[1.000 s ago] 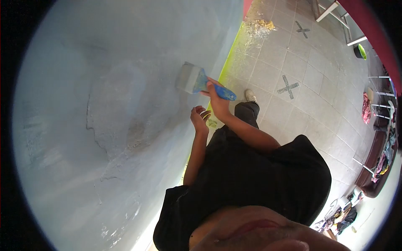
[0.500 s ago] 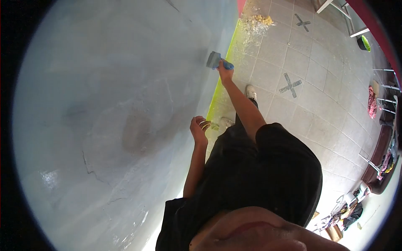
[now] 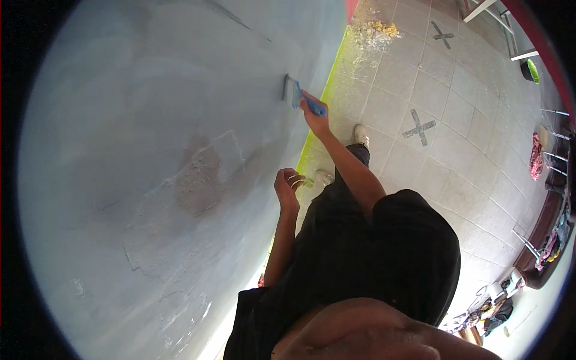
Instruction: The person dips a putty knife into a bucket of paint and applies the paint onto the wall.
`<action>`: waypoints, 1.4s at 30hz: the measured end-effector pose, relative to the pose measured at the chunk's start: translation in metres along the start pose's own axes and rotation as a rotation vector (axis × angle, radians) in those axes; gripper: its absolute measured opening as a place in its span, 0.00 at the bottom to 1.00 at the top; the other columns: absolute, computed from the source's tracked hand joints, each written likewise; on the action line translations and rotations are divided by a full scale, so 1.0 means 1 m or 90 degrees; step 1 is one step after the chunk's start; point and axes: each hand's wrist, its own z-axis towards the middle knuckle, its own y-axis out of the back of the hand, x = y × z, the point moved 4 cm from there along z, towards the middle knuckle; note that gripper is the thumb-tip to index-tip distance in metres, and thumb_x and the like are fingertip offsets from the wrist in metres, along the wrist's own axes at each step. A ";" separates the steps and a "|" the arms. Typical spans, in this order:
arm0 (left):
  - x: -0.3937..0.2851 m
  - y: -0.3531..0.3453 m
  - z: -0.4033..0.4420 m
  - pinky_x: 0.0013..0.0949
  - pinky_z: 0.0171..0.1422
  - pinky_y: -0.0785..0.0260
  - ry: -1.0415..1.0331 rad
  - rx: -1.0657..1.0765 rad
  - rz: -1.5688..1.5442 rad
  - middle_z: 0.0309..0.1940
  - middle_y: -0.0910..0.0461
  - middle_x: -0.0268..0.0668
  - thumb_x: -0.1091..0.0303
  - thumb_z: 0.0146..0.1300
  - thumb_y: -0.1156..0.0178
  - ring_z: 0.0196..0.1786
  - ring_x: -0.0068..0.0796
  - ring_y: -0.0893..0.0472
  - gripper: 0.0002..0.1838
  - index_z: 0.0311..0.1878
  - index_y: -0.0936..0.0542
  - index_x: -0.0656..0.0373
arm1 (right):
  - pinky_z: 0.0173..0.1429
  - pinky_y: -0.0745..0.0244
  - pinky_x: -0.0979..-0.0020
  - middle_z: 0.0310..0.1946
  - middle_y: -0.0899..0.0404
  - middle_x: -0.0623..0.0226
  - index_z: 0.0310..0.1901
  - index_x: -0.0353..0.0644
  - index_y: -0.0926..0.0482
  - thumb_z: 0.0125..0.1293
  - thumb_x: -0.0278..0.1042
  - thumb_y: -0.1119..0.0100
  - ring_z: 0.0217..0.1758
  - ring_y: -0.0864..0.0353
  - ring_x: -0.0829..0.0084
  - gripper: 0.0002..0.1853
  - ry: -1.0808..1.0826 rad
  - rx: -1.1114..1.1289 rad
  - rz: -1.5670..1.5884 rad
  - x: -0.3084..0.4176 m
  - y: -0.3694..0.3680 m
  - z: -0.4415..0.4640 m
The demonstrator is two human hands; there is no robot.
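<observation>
My right hand [image 3: 314, 114] is closed round the blue handle of a wide scraper [image 3: 298, 96]. Its broad grey end points at the grey-blue wall [image 3: 150, 72], against a dark streak; whether the edge touches is hard to tell. Lower down, my left hand [image 3: 287, 182] is held close to the wall with its fingers curled. A thin yellow-green edge shows between those fingers, too small to name. A rough brownish patch [image 3: 201, 177], cracks and pale scuffs mark the wall surface.
A lime-green strip [image 3: 336, 66] runs along the wall's foot. Flakes and yellowish debris [image 3: 378, 30] lie on the tiled floor [image 3: 396, 168], which carries taped crosses [image 3: 419, 127]. A black-and-green bucket [image 3: 530, 71], white-legged furniture [image 3: 480, 9] and piled belongings [image 3: 489, 306] stand at the right.
My right hand has shifted slightly down and left with the scraper, whose broad face is now seen nearly edge-on. The left hand is nearly still, and the view has tilted a little.
</observation>
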 end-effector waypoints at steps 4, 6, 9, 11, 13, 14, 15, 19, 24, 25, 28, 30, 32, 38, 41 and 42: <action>0.006 -0.007 0.007 0.35 0.41 0.30 0.022 0.007 0.011 0.32 0.23 0.36 0.56 0.72 0.58 0.36 0.36 0.19 0.17 0.38 0.25 0.57 | 0.56 0.20 0.70 0.44 0.19 0.59 0.57 0.30 0.25 0.71 0.34 0.44 0.46 0.18 0.73 0.18 -0.088 0.010 0.193 0.029 0.003 -0.030; 0.006 -0.010 0.010 0.35 0.41 0.30 0.025 0.008 0.017 0.32 0.23 0.36 0.56 0.72 0.58 0.36 0.35 0.19 0.17 0.38 0.26 0.57 | 0.50 0.22 0.74 0.40 0.17 0.63 0.54 0.32 0.21 0.69 0.33 0.41 0.43 0.18 0.76 0.17 -0.093 -0.071 0.201 0.025 0.009 -0.028; 0.002 -0.011 0.012 0.35 0.41 0.30 0.016 0.005 0.024 0.32 0.23 0.36 0.56 0.72 0.58 0.36 0.35 0.19 0.17 0.38 0.26 0.57 | 0.44 0.23 0.76 0.36 0.16 0.65 0.51 0.32 0.20 0.67 0.32 0.40 0.39 0.18 0.78 0.15 -0.081 -0.154 0.102 -0.017 0.024 -0.008; 0.002 -0.013 0.012 0.35 0.41 0.30 0.012 0.002 0.022 0.32 0.23 0.36 0.56 0.72 0.58 0.36 0.35 0.19 0.17 0.38 0.26 0.57 | 0.42 0.23 0.77 0.35 0.16 0.65 0.51 0.32 0.20 0.67 0.31 0.40 0.37 0.19 0.80 0.15 -0.041 -0.175 0.030 -0.050 0.030 0.022; 0.001 -0.016 0.012 0.35 0.41 0.30 0.018 -0.007 0.020 0.32 0.24 0.36 0.56 0.72 0.58 0.35 0.35 0.19 0.17 0.38 0.26 0.57 | 0.39 0.25 0.78 0.32 0.17 0.68 0.50 0.31 0.20 0.67 0.30 0.40 0.34 0.21 0.82 0.14 0.024 -0.174 -0.009 -0.060 0.025 0.047; 0.001 -0.017 0.011 0.35 0.41 0.30 0.022 -0.013 0.019 0.32 0.24 0.36 0.56 0.72 0.58 0.35 0.35 0.19 0.17 0.38 0.26 0.57 | 0.38 0.25 0.79 0.32 0.18 0.68 0.50 0.31 0.20 0.67 0.30 0.40 0.33 0.22 0.83 0.14 0.008 -0.158 0.002 -0.062 0.019 0.049; 0.001 -0.018 0.011 0.35 0.42 0.30 0.020 -0.010 0.018 0.32 0.24 0.36 0.56 0.72 0.59 0.36 0.35 0.19 0.17 0.38 0.26 0.57 | 0.38 0.26 0.79 0.32 0.18 0.69 0.50 0.31 0.20 0.67 0.29 0.40 0.32 0.23 0.84 0.14 -0.007 -0.142 0.012 -0.049 0.008 0.051; 0.001 -0.023 0.014 0.36 0.42 0.30 0.028 -0.009 0.014 0.32 0.24 0.36 0.56 0.73 0.59 0.36 0.35 0.19 0.17 0.38 0.26 0.57 | 0.36 0.28 0.80 0.31 0.19 0.71 0.50 0.30 0.20 0.66 0.29 0.40 0.31 0.25 0.85 0.14 -0.021 -0.117 0.075 0.026 -0.028 0.030; 0.000 -0.041 0.022 0.36 0.42 0.30 0.038 0.005 0.010 0.32 0.24 0.36 0.56 0.73 0.59 0.37 0.36 0.20 0.17 0.38 0.26 0.58 | 0.49 0.17 0.70 0.47 0.20 0.58 0.55 0.28 0.24 0.70 0.31 0.44 0.45 0.18 0.73 0.17 -0.039 0.010 0.142 0.089 -0.026 -0.010; -0.003 -0.047 0.024 0.36 0.42 0.30 0.038 0.006 0.011 0.32 0.24 0.36 0.56 0.73 0.59 0.37 0.35 0.20 0.17 0.38 0.26 0.58 | 0.50 0.16 0.69 0.48 0.20 0.57 0.56 0.27 0.25 0.70 0.32 0.44 0.46 0.18 0.71 0.18 -0.052 0.023 0.164 0.093 -0.019 -0.014; -0.011 -0.060 0.030 0.36 0.42 0.30 0.016 0.016 -0.007 0.32 0.24 0.36 0.56 0.73 0.58 0.36 0.35 0.20 0.17 0.38 0.26 0.58 | 0.52 0.17 0.67 0.50 0.21 0.56 0.57 0.27 0.27 0.71 0.34 0.45 0.47 0.18 0.68 0.20 -0.101 0.015 0.183 0.090 0.005 -0.011; -0.015 -0.065 0.031 0.36 0.42 0.30 0.004 0.016 -0.011 0.31 0.24 0.36 0.56 0.73 0.58 0.36 0.35 0.20 0.17 0.38 0.26 0.58 | 0.53 0.17 0.67 0.47 0.20 0.57 0.58 0.30 0.26 0.71 0.34 0.44 0.47 0.18 0.71 0.19 -0.141 -0.060 0.188 0.071 0.020 -0.004; -0.019 -0.073 0.035 0.36 0.42 0.30 -0.002 0.012 -0.002 0.31 0.24 0.36 0.55 0.73 0.58 0.36 0.35 0.19 0.17 0.38 0.26 0.58 | 0.50 0.17 0.68 0.46 0.19 0.57 0.57 0.30 0.26 0.71 0.33 0.44 0.46 0.18 0.71 0.19 -0.161 -0.112 0.182 0.035 0.037 0.017; -0.017 -0.087 0.042 0.36 0.42 0.29 0.016 -0.024 0.009 0.31 0.24 0.36 0.55 0.73 0.58 0.36 0.35 0.19 0.17 0.37 0.25 0.57 | 0.43 0.16 0.71 0.39 0.18 0.60 0.52 0.30 0.22 0.68 0.31 0.42 0.38 0.17 0.73 0.15 -0.131 -0.183 0.112 -0.035 0.044 0.097; -0.020 -0.095 0.045 0.36 0.42 0.29 0.012 -0.024 0.000 0.31 0.24 0.36 0.55 0.72 0.57 0.36 0.36 0.19 0.17 0.38 0.25 0.57 | 0.40 0.16 0.73 0.36 0.18 0.62 0.50 0.30 0.20 0.67 0.30 0.42 0.35 0.18 0.75 0.14 -0.077 -0.178 0.062 -0.039 0.029 0.129; -0.021 -0.098 0.046 0.36 0.42 0.29 0.013 -0.030 0.000 0.31 0.24 0.36 0.55 0.72 0.57 0.36 0.36 0.19 0.17 0.38 0.25 0.57 | 0.40 0.17 0.73 0.36 0.17 0.63 0.50 0.30 0.20 0.67 0.29 0.42 0.35 0.18 0.75 0.14 -0.057 -0.172 0.011 -0.034 0.024 0.138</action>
